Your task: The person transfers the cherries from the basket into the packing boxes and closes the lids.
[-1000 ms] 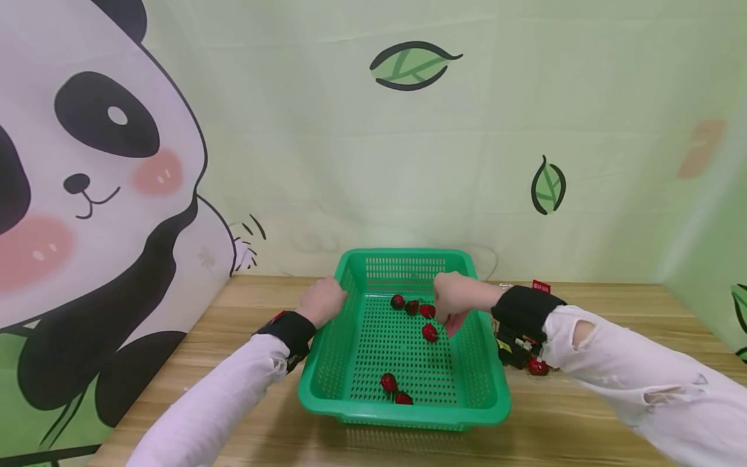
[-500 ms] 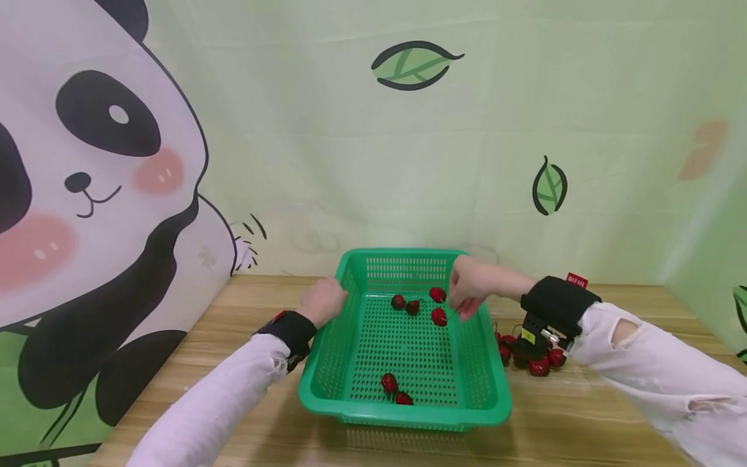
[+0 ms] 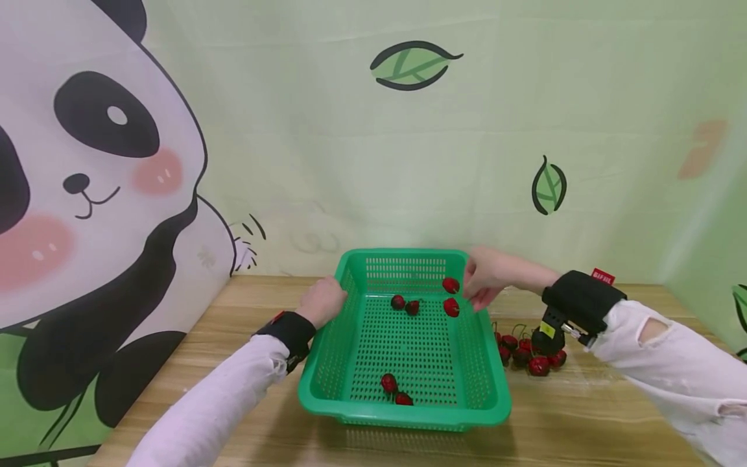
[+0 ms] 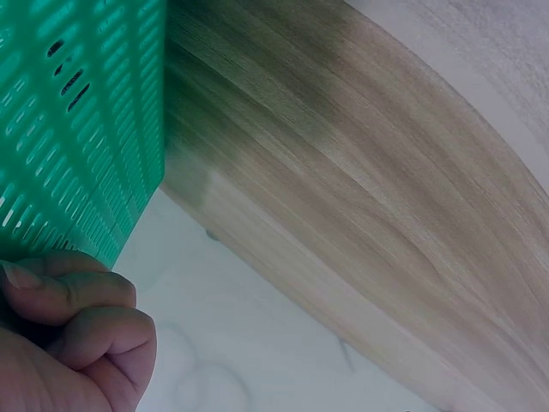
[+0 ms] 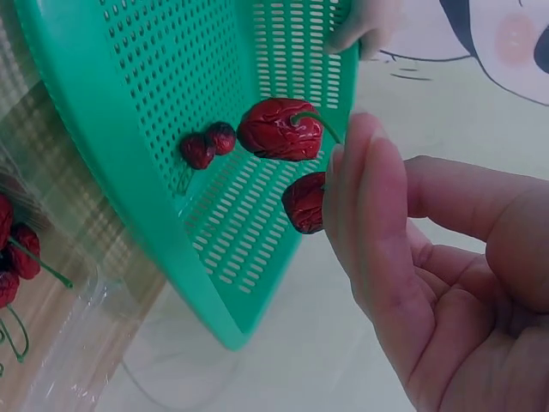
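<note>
A green plastic basket [image 3: 404, 418] with slotted walls stands on the table. My left hand [image 3: 323, 301] grips its left rim, and curled fingers show beside the slotted wall in the left wrist view. Over the basket's far right corner, my right hand [image 3: 487, 275] pinches two red, wrinkled cherries by their green stems. The upper cherry [image 5: 280, 129] and the lower cherry [image 5: 305, 202] hang from the fingertips; the lower one is partly hidden by the fingers. Two dark red cherries [image 3: 412, 307] lie near the basket's back, and two more cherries [image 3: 388, 383] near its front wall.
A pile of several cherries [image 3: 539, 366] with stems lies on clear plastic on the wooden table [image 3: 589, 415], right of the basket, partly behind the right wrist device. A cloth backdrop [image 3: 362, 162] with a panda and leaves rises behind the table.
The right hand has lifted two cherries off the basket floor and moved them right, toward the far right corner. More of the pile now shows. The left hand stays on the rim.
</note>
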A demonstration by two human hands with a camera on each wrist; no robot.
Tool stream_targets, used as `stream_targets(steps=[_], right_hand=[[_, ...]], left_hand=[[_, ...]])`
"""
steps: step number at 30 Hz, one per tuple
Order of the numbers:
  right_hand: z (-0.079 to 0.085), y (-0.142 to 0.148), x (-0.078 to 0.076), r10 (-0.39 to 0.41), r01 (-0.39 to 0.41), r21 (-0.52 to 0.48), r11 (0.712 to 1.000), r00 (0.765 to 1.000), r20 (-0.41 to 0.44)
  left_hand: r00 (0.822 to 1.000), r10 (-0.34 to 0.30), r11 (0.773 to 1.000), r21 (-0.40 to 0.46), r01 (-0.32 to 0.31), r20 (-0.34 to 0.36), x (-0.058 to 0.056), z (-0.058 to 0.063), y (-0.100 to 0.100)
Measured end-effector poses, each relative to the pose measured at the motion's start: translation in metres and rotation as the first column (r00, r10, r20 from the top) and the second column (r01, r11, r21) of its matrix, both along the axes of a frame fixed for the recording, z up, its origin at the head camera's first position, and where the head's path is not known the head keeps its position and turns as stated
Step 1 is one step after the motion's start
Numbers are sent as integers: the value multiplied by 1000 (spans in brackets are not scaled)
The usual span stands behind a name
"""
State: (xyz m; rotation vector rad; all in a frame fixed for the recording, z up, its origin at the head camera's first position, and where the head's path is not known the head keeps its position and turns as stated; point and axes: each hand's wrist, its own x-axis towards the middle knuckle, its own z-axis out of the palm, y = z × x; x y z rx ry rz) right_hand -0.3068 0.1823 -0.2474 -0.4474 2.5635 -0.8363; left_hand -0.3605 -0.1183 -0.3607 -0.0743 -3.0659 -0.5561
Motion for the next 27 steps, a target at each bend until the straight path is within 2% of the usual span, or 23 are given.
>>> stream_targets(steps=[13, 21, 27], right_hand=[[9, 28, -4, -19, 19, -19, 1000, 1000, -7], [16, 47, -2, -63, 63, -9, 998, 998, -30], [15, 64, -2, -94, 94, -2, 996, 995, -29]], left_hand=[[1000, -10, 1000, -7, 10, 5, 1, 1, 0], [1000, -17, 1000, -11, 17, -9, 2, 1, 0], [1000, -23, 1000, -17, 22, -16, 1, 0, 0]])
